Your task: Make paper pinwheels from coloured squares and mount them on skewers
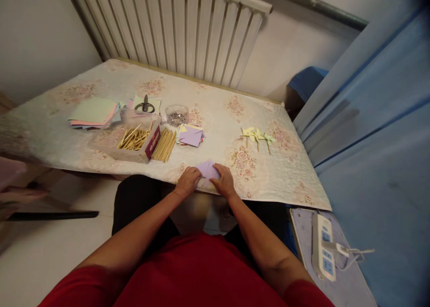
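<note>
A small lilac paper square (207,169), partly folded, lies at the near edge of the table (67,123). My left hand (188,181) presses on its left side with the fingers curled. My right hand (223,180) rests flat on its right side. Both hands cover the paper's lower corners. A small pile of coloured paper squares (191,135) lies just beyond the hands. Three finished paper pinwheels on sticks (257,137) lie to the right.
A box of wooden sticks (134,139) with loose sticks (164,145) beside it, a glass dish of pins (177,115), scissors (145,105) and a stack of coloured paper (94,113) sit at the left. A radiator (174,29) stands behind; a power strip (323,246) lies low right.
</note>
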Action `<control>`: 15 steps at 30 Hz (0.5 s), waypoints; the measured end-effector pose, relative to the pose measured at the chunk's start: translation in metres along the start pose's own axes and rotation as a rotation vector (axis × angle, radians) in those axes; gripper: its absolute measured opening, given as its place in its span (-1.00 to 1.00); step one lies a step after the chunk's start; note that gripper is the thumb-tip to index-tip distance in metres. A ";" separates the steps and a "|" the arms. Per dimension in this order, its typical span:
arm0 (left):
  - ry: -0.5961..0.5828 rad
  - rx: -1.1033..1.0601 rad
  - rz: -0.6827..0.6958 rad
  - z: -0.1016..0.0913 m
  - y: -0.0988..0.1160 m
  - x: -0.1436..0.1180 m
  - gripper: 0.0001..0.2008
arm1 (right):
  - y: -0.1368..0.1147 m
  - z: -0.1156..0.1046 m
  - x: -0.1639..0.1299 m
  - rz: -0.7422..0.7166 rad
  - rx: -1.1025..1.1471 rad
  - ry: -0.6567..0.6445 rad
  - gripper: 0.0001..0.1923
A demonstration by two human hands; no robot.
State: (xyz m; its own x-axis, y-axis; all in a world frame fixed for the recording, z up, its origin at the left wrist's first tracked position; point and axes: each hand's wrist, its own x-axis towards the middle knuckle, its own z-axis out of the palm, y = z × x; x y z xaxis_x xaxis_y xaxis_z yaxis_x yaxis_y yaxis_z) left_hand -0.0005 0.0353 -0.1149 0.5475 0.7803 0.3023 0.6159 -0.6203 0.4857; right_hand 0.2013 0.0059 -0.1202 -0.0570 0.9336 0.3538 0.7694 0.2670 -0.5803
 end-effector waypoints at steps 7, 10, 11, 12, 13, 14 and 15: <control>0.051 0.016 -0.114 0.004 0.000 0.014 -0.84 | 0.004 0.003 0.001 0.022 0.000 0.008 -0.38; 0.064 0.017 -0.180 0.007 0.000 0.020 -0.86 | 0.006 0.004 0.001 0.034 0.006 0.016 -0.40; 0.066 0.014 -0.208 0.008 0.001 0.022 -0.86 | 0.006 0.004 0.001 0.040 0.009 0.021 -0.40; 0.067 0.009 -0.239 0.009 0.001 0.024 -0.86 | 0.006 0.005 0.001 0.045 0.012 0.024 -0.41; 0.068 0.001 -0.273 0.010 0.001 0.027 -0.85 | 0.006 0.005 0.001 0.048 0.017 0.026 -0.41; 0.069 -0.008 -0.307 0.010 0.002 0.029 -0.84 | 0.007 0.005 0.001 0.051 0.022 0.028 -0.41; 0.070 -0.017 -0.336 0.011 0.002 0.031 -0.83 | 0.007 0.005 0.001 0.052 0.026 0.028 -0.41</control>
State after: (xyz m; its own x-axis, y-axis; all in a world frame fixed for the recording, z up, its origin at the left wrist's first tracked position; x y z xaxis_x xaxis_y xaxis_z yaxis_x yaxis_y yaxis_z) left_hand 0.0239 0.0573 -0.1134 0.2746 0.9449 0.1782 0.7452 -0.3263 0.5815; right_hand 0.2029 0.0102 -0.1276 0.0006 0.9395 0.3426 0.7539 0.2247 -0.6174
